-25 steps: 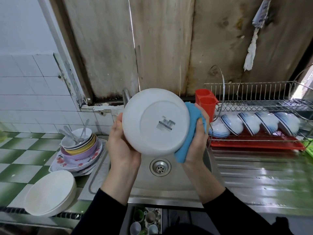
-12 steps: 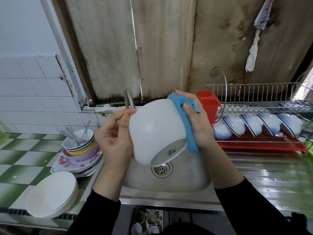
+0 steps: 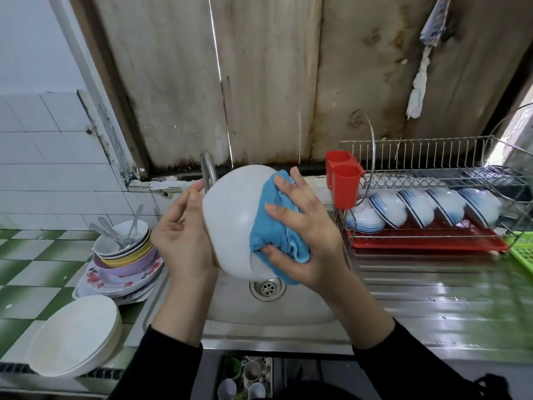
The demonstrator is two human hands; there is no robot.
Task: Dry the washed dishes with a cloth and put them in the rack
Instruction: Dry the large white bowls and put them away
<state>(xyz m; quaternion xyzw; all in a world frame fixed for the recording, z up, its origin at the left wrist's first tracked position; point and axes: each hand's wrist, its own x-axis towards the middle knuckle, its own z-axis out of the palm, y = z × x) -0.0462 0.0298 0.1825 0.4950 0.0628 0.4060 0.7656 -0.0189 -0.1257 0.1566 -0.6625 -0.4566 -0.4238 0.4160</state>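
Observation:
Above the sink I hold a white bowl (image 3: 230, 215) on its side, its outer wall toward me. My left hand (image 3: 184, 238) cups its left side with the palm, thumb against the upper edge. My right hand (image 3: 305, 232) presses a blue cloth (image 3: 274, 229) flat against the bowl's right side, fingers spread over the cloth. The wire dish rack (image 3: 432, 180) stands to the right on the steel counter, with several blue-rimmed bowls (image 3: 418, 206) leaning in its lower tier.
A pile of plates and bowls with spoons (image 3: 124, 255) stands left of the sink (image 3: 268, 310). Stacked white bowls (image 3: 75, 336) sit at the front left. A red cutlery holder (image 3: 343, 177) hangs on the rack's left end. The tap (image 3: 207, 168) rises behind the bowl.
The bowl has turned further, its base now hidden from me. My right hand with the cloth has slid from the bowl's top right down over its right side.

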